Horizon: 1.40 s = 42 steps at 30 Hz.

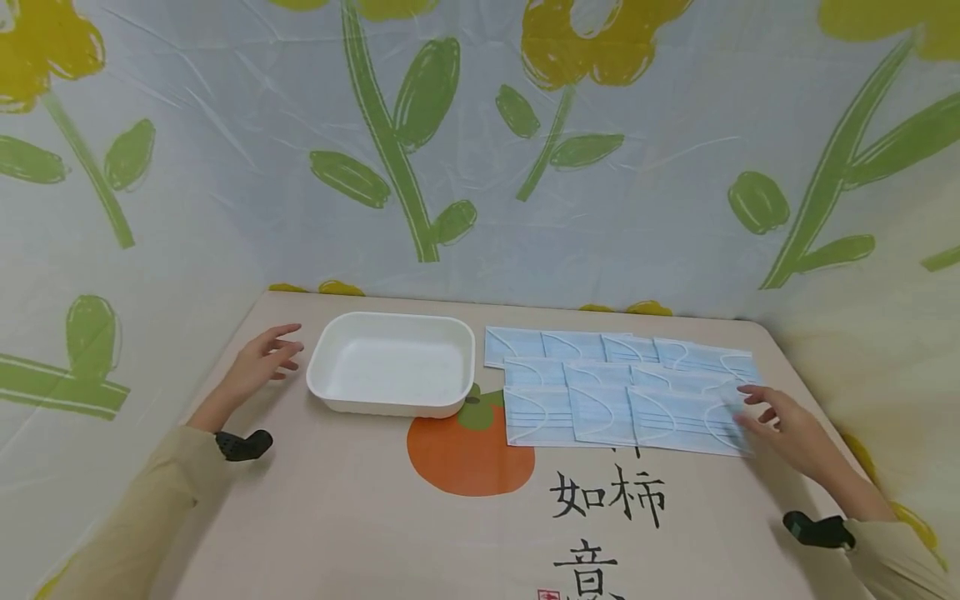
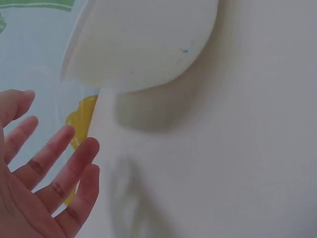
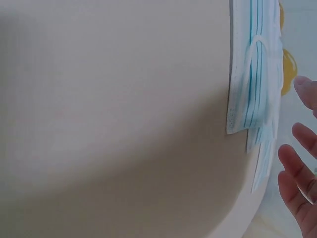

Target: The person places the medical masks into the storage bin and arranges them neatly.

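Observation:
Several light-blue face masks [image 1: 600,408] lie in overlapping rows on the right half of the table, their white ear loops uppermost. To their left stands a white rectangular tray [image 1: 391,410] with nothing in it. My left hand [image 1: 258,364] hovers just left of the tray, fingers spread and relaxed, holding nothing; the left wrist view shows the tray's outer wall [image 2: 148,44] beyond the fingertips. At the right end of the mask rows is my right hand [image 1: 791,429], fingers loosely bent and without a grip. In the right wrist view the masks [image 3: 255,74] are apart from its fingers.
The pale table cover [image 1: 337,500] carries a printed orange persimmon [image 1: 471,458] and black characters [image 1: 585,567]. Behind the table and along its sides hangs a flower-printed cloth [image 1: 600,233]. A black wrist device [image 1: 243,446] sits on each forearm.

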Motion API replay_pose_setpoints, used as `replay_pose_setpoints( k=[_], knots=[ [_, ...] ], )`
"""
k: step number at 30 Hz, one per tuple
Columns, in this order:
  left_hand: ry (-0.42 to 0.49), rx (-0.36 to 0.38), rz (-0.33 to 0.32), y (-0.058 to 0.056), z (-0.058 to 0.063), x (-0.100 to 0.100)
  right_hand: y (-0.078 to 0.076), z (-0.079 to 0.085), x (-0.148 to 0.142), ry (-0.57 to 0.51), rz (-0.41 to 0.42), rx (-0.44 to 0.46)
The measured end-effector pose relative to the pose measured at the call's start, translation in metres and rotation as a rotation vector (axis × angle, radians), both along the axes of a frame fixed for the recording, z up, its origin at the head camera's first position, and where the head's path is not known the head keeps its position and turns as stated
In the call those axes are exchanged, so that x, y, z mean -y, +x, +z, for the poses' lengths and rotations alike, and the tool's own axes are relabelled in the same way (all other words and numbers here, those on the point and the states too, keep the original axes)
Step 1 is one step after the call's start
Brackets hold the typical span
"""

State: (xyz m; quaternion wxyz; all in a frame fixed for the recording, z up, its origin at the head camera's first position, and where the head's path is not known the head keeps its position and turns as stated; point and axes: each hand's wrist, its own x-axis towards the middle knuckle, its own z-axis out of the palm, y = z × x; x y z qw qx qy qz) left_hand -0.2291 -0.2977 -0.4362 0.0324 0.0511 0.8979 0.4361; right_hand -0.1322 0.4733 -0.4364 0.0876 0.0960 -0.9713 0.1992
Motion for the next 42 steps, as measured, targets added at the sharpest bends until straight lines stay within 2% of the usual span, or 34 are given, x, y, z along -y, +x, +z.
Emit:
replay_pose_setpoints(
  k=[9, 21, 31, 42],
  knots=[
    [0.003, 0.027, 0.057, -0.006, 0.001, -0.008, -0.005, -0.005, 0.002, -0.006, -0.001, 0.09],
    [0.032, 0.059, 0.069, -0.01, 0.007, -0.017, -0.015, 0.0, 0.013, -0.022, -0.074, 0.269],
    [0.054, 0.042, 0.071, -0.015, 0.003, -0.023, -0.018, -0.005, 0.009, -0.018, -0.091, 0.289],
    [0.077, 0.096, 0.083, -0.016, 0.001, -0.027, -0.021, -0.012, 0.005, 0.002, -0.092, 0.275]
  ],
)
